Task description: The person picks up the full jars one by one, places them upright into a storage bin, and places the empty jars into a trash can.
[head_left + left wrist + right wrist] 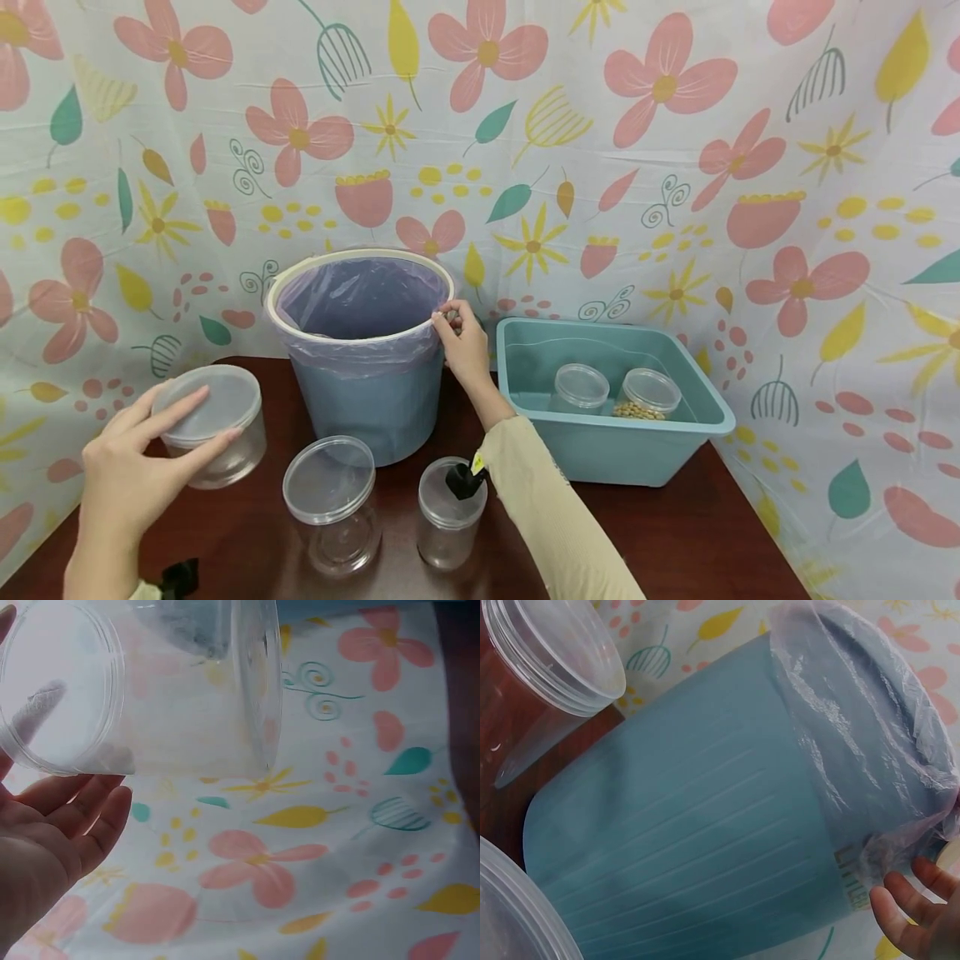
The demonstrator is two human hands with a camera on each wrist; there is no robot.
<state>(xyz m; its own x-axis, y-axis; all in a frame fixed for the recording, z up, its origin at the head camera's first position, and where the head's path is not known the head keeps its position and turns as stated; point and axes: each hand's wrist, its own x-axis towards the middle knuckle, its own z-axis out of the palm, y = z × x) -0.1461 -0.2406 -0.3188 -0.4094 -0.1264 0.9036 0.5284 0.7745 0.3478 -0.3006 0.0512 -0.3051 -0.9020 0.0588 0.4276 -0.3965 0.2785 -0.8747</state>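
Observation:
My left hand (131, 458) holds a clear plastic jar (225, 442) by its frosted lid (217, 396), fingers and thumb spread around the lid's sides. The jar tilts slightly at the left of the table, and I cannot tell whether its base touches the wood. At the back, my right hand (465, 346) pinches the right side of the cream rim (360, 340) of a blue trash can (367, 408). A thin translucent bag (855, 712) lines the can and folds over its rim. In the right wrist view, several fingers (904, 904) extend beside the bag's edge.
Two lidded clear jars stand in front, a larger one (337, 533) and a narrower one (446, 533) near the right forearm. A blue-green basin (607, 450) at the right holds a lidded jar (581, 387) and another (652, 387) with tan pieces. A floral cloth (480, 125) hangs behind.

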